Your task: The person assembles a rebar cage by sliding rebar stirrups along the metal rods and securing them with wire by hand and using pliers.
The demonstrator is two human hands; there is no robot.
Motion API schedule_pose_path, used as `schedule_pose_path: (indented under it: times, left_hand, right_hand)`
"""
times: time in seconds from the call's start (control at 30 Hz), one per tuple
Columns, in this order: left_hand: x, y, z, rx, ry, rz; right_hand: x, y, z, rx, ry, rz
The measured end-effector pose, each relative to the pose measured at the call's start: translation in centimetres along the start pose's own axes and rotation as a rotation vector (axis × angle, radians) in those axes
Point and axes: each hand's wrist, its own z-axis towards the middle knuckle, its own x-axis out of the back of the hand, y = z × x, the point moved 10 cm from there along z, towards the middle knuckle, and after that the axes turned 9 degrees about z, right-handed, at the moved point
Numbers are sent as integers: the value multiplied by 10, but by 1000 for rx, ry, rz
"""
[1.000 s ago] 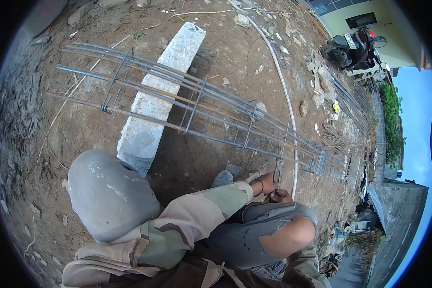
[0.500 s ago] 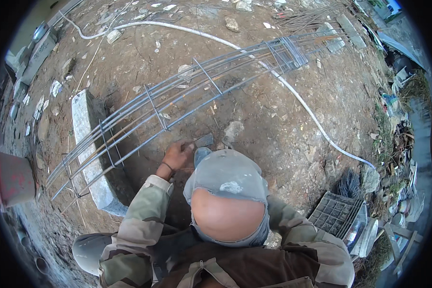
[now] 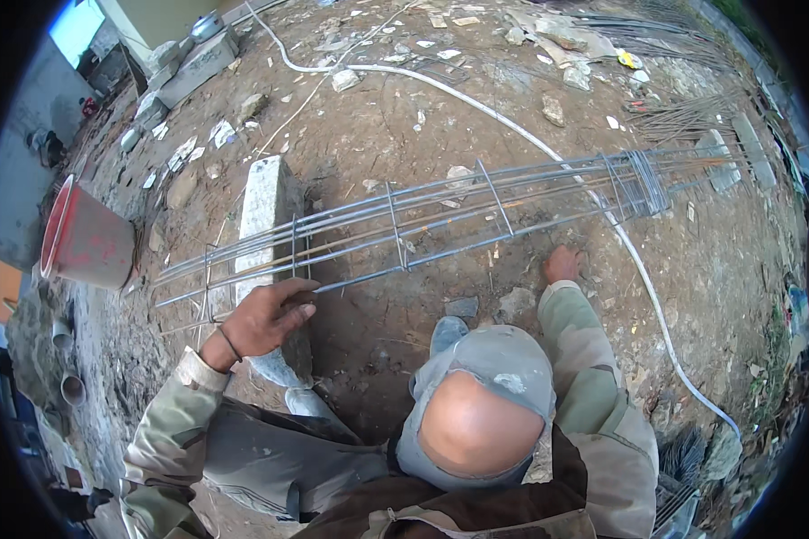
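The left hand [image 3: 265, 316] reaches forward at the near side of the steel bar cage [image 3: 495, 198], palm down, its fingers stretched out and its thumb spread apart below them. Its fingertips overlap the cage's nearest long bar, but whether they touch it cannot be told; nothing shows in its grasp. A dark band [image 3: 229, 343] circles that wrist. The right hand [image 3: 563, 263] is low over the dirt, just to the near side of the cage and left of a pale hose [image 3: 643, 269]. Its fingers are too small and turned away to tell how far they are open or whether they hold anything.

The cage lies crosswise in front of both hands, slanting from the left near the left hand up to the far right. Square stirrups stand spaced along its bars, and a bunch of stirrups [image 3: 649, 182] sits packed together toward its right end. Its left part rests across a long pale concrete block [image 3: 265, 193].

Between the forearms rises a bent knee [image 3: 476, 422], bare through torn grey trousers. A flat grey fragment [image 3: 462, 306] lies by the foot. Farther out, a red-rimmed bucket [image 3: 99, 238] tilts at the left, and loose thin bars [image 3: 683, 117] are heaped at the upper right.
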Motion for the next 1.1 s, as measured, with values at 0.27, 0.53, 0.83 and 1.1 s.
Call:
schedule_pose_path:
  times: [0.27,0.53,0.83,1.1]
  left_hand:
    - [-11,-6,-33,-20,68,11]
    - [-54,44,-22,-227,-264,285]
    - [-43,26,-31,-171,-164,299]
    - [-58,-4,-36,-94,-189,453]
  right_hand:
    - [32,-27,-53,312,-217,39]
    - [5,48,-21,-1,-198,-2]
    - [-23,-39,25,309,37,-51]
    - [-41,-88,54,286,-264,-40]
